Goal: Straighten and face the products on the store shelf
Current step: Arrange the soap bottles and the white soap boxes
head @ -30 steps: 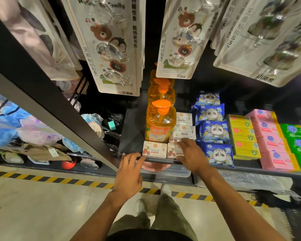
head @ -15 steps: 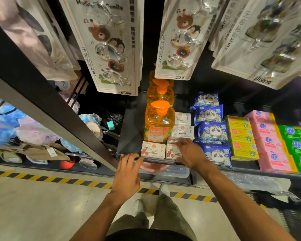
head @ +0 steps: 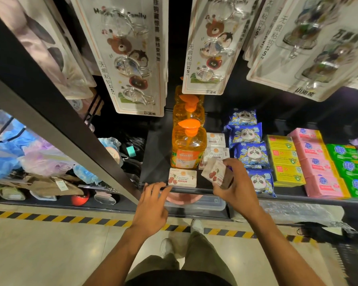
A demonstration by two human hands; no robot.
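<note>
While the right hand grips 1 cherry soap box, tilted and raised off the shelf, the job looks only partly done. A 2nd cherry soap box lies flat, label up, at the front edge before the orange pump bottle. The left hand is loose-fingered by that edge, holding nothing. The panda packs look orderly, but the white soap boxes behind seem uneven.
</note>
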